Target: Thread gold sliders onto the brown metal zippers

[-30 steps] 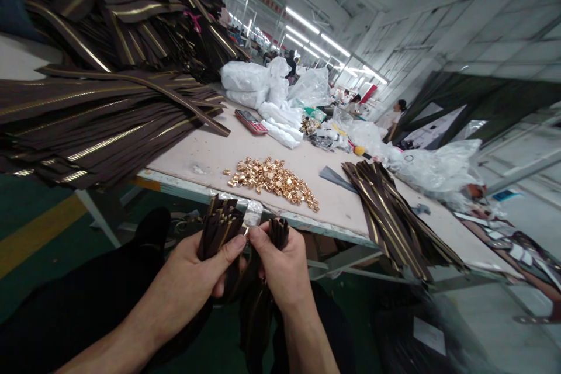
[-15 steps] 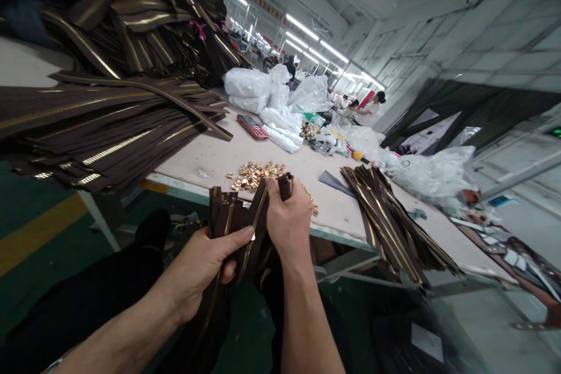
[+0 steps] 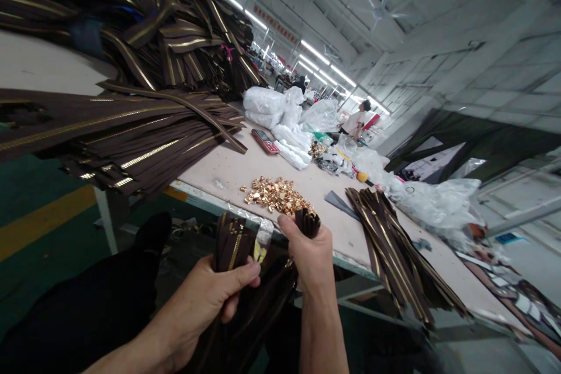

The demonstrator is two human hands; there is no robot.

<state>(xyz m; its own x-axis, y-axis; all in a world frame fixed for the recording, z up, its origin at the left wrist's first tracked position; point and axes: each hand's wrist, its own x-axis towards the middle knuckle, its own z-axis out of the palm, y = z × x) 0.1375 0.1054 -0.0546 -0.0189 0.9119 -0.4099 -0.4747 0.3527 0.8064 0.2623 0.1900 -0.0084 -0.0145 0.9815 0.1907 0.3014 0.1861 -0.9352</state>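
Note:
My left hand point(image 3: 214, 295) grips a bundle of dark brown zippers with brass teeth point(image 3: 232, 247), its thumb lying across the tapes. My right hand point(image 3: 313, 258) is shut on the upper end of a brown zipper group point(image 3: 307, 222), just over the table edge. The tapes hang down between my hands into the dark below, where their lower ends are hidden. A pile of loose gold zipper sliders point(image 3: 277, 194) lies on the table just beyond my hands.
Large heaps of brown zippers point(image 3: 127, 140) cover the left of the pale table point(image 3: 219, 172), and another stack point(image 3: 394, 251) lies at right. White plastic bags point(image 3: 263, 100), a red phone point(image 3: 265, 141) and a co-worker point(image 3: 356, 121) stand further back. My black-clad knee point(image 3: 151, 234) is below left.
My right hand has moved rightward and apart from my left, holding the zipper end lower than before. The view has swung slightly, shifting the table to the right.

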